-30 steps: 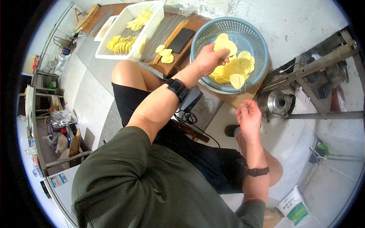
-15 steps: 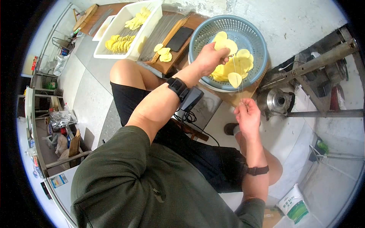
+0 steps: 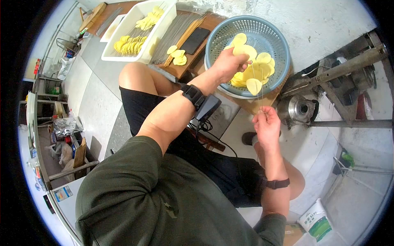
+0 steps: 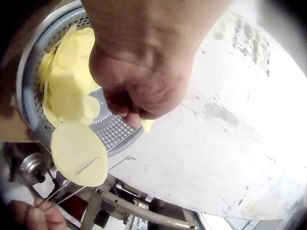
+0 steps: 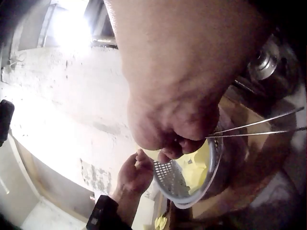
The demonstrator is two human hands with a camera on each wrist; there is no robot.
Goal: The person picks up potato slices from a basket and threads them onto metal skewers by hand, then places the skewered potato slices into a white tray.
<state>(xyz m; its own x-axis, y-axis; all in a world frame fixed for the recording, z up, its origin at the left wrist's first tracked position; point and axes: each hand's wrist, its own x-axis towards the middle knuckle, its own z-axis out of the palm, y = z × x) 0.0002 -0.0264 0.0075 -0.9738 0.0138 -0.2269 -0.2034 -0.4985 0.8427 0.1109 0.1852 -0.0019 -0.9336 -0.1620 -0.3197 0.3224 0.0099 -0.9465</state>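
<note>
My left hand [image 3: 230, 66] pinches a few thin yellow potato slices [image 3: 246, 50] over the blue plastic colander [image 3: 283, 49]. Below it, my right hand [image 3: 267, 123] pinches two thin metal skewers [image 5: 259, 133] that point up toward the left hand. One oval slice [image 4: 79, 148] sits on the skewers, and a prong shows through its face in the left wrist view. More slices [image 3: 266, 59] lie heaped in the colander under the left hand. In the right wrist view the right fingers hide part of the heap.
To the left, a white tub [image 3: 108, 56] holds skewered slices. Loose skewers [image 3: 180, 30], a black phone [image 3: 195, 41] and several stray slices [image 3: 179, 60] lie on the wooden board beside it. A metal kettle [image 3: 298, 107] and a rusty frame [image 3: 344, 65] stand on the right.
Both hands stay almost in place. The slices in the left hand have spread slightly, and the two skewer prongs show farther apart above the threaded slice.
</note>
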